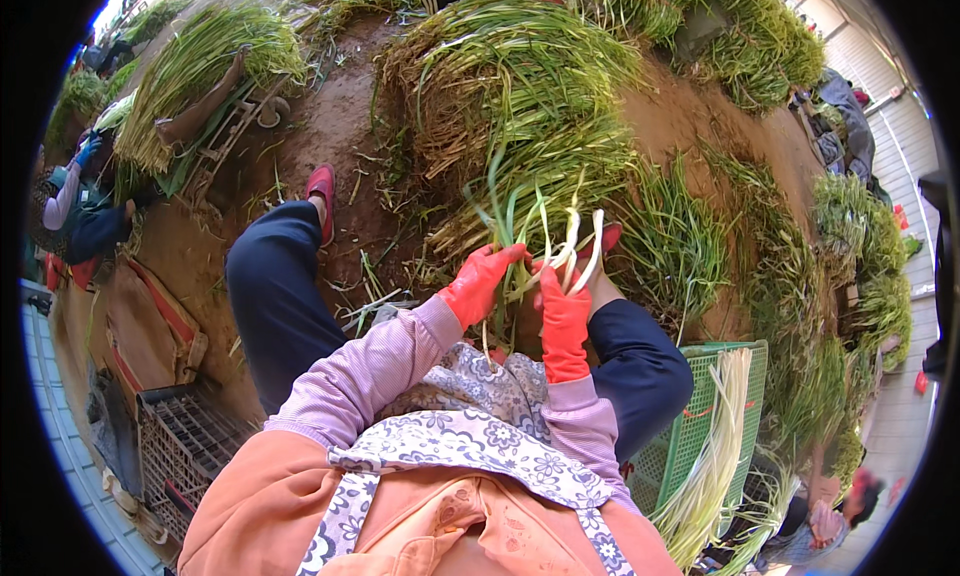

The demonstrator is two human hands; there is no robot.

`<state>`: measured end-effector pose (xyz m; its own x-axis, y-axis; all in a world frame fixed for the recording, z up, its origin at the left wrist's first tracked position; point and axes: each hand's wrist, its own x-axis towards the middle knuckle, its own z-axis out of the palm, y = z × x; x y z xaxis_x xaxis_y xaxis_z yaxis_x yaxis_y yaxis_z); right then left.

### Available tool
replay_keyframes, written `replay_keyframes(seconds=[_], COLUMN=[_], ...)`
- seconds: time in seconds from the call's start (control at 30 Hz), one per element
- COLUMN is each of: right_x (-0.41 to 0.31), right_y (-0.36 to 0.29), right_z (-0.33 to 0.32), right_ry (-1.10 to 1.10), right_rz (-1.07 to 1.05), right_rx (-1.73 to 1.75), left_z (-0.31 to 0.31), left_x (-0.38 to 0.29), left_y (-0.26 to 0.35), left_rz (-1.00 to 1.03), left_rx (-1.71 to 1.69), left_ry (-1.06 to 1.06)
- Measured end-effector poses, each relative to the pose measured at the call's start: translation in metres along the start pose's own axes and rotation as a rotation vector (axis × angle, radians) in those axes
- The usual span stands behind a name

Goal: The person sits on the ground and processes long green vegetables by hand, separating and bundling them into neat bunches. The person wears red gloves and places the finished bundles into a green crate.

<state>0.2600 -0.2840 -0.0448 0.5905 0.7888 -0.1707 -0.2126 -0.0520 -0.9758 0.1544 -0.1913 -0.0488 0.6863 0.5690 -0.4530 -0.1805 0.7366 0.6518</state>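
Both my hands wear red rubber gloves and meet between my knees. My left hand [480, 282] pinches green leaves, with thumb and finger closed on them beside the other hand. My right hand [564, 321] is closed around several pale stalks [570, 246], whose white ends stick up past the fingers. Just beyond the hands lies a large heap of long green leafy plants [525, 88], with brown roots facing left. A patterned apron [480, 384] covers my lap.
A green plastic basket [679, 426] at the right has a bundle of pale stalks [720, 426] over it. A plastic crate [180, 448] stands lower left. A loaded cart [225, 137] is upper left, near a seated person [82, 208]. Another person [817, 523] is lower right.
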Motion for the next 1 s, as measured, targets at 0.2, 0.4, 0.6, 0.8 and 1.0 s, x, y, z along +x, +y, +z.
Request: replay_keyframes(seconds=[0.2,0.4,0.6,0.8,1.0], right_x=[-0.002,0.0,0.002,0.011,0.018], right_y=[-0.004,-0.011,-0.034,-0.049,-0.124], right_z=[0.004,-0.002,-0.008,-0.013,-0.072], right_ry=[-0.037,0.026,0.094,0.165,0.551], right_rz=[-0.16,-0.023,-0.056,-0.217,-0.562], right_rx=[-0.067,-0.028,0.096,0.226,0.151], left_z=[0.01,0.017,0.019,0.01,-0.109], left_x=[0.01,0.007,-0.004,0.01,-0.003], left_y=[-0.008,-0.002,0.013,0.001,-0.024], left_rz=[0.008,0.025,0.002,0.278,0.423], left_rx=[-0.051,-0.067,0.23,0.851,1.496], left_ry=[-0.002,0.024,0.148,0.141,0.362])
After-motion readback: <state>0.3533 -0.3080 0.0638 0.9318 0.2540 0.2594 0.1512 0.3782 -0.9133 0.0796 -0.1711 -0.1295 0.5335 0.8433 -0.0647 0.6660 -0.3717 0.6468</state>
